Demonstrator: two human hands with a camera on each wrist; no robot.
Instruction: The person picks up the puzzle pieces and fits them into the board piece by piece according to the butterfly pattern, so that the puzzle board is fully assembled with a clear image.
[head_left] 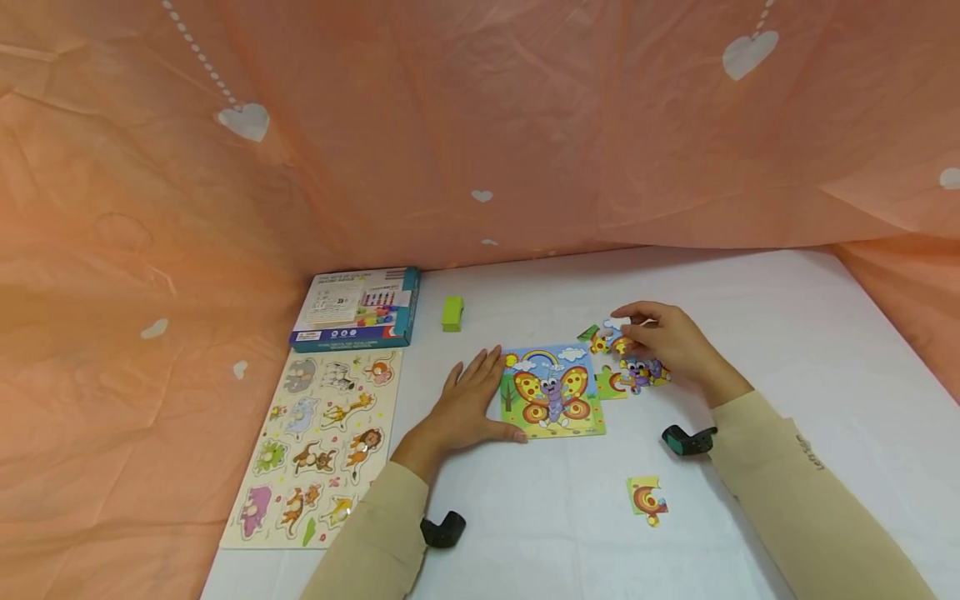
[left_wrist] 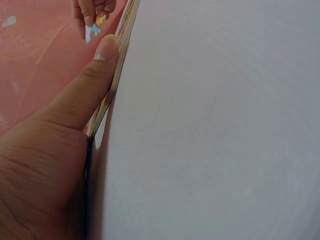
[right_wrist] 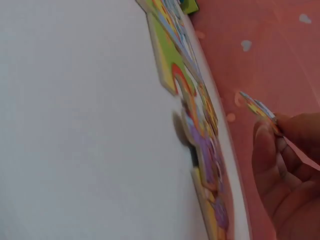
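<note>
A square butterfly picture puzzle (head_left: pixel 553 392) lies flat on the white table. My left hand (head_left: pixel 463 410) rests at its left side with fingers spread, the thumb along the near edge; in the left wrist view the thumb touches the board's rim. My right hand (head_left: pixel 671 342) pinches a puzzle piece (head_left: pixel 617 323) with blue, white and yellow print between thumb and fingers. Beneath and beside that hand lie loose puzzle pieces (head_left: pixel 636 375), purple and green among them, some overlapping. The right wrist view shows the pinched piece (right_wrist: pixel 259 107) raised above the others.
One more puzzle piece (head_left: pixel 647 500) lies apart, nearer to me. On the left are an animal peg board (head_left: pixel 318 450) and, behind it, a flat printed box (head_left: pixel 356 308). A green block (head_left: pixel 452 314) stands near the back. Orange cloth (head_left: pixel 480 133) hangs behind the table.
</note>
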